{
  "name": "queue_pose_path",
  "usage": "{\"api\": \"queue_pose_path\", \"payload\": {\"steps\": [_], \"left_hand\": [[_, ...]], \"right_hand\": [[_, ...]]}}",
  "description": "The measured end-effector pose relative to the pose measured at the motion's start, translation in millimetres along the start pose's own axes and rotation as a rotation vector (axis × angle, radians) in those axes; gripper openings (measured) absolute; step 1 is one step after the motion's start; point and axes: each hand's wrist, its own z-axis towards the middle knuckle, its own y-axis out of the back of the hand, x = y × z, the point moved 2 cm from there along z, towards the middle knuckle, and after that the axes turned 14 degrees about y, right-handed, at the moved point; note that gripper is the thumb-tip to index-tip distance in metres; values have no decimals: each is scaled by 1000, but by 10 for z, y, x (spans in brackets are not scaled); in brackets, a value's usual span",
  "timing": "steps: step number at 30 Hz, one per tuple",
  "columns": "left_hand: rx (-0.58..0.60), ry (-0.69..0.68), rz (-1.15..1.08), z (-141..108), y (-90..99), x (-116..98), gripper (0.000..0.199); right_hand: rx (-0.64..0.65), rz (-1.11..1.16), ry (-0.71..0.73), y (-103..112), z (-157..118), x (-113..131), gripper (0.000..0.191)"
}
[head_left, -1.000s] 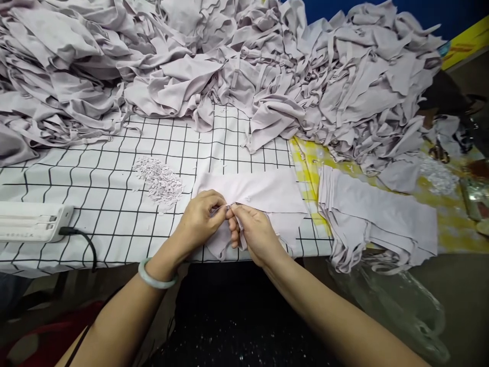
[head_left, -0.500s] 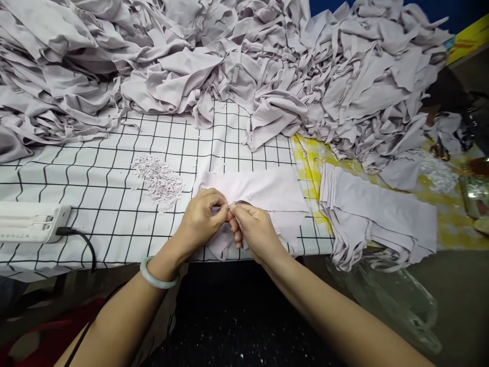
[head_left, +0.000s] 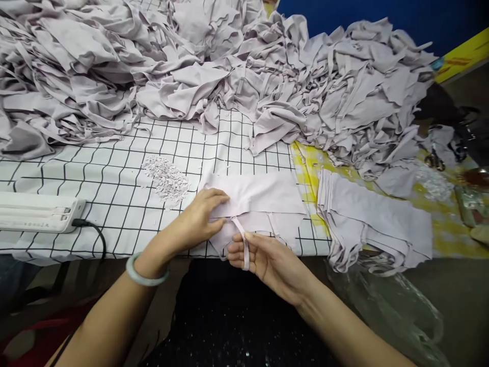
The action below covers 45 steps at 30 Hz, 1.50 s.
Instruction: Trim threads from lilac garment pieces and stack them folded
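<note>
A pale lilac strappy garment [head_left: 263,191] lies flat at the table's front edge. My right hand [head_left: 273,260] pinches one of its narrow shoulder straps [head_left: 240,227] between thumb and forefinger, palm turned up, and the strap's loop hangs over the fingers. On the garment's left side rests my left hand [head_left: 200,216], thumb and fingers apart, holding nothing. A second strap [head_left: 272,223] lies on the cloth to the right. Left of the garment is a small heap of pale flat bits [head_left: 166,178].
A big mound of like garments [head_left: 214,66] spans the back. Neatly stacked garments [head_left: 374,214] overhang the edge at right, on a yellow checked cloth [head_left: 305,163]. A white power bank [head_left: 42,211] with a black cable lies at left. Scissors [head_left: 434,160] lie far right.
Both hands were pinched together at the garment's top edge; now they are apart. The left has opened, and my right hand has drawn down along the strap toward me. The view shifted slightly.
</note>
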Motion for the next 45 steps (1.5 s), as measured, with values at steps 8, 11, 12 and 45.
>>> {"api": "queue_pose_path", "payload": {"steps": [8, 11, 12, 45], "left_hand": [[50, 45, 378, -26, -9, -2, 43], [34, 64, 406, -76, -77, -7, 44], [31, 70, 414, -95, -90, -11, 44], [-378, 315, 442, -193, 64, 47, 85]], "right_hand": [[173, -196, 198, -11, -518, -68, 34], [194, -213, 193, 53, -516, -275, 29], [187, -214, 211, 85, -493, -350, 25], [-588, -1505, 719, 945, 559, 1181, 22]]}}
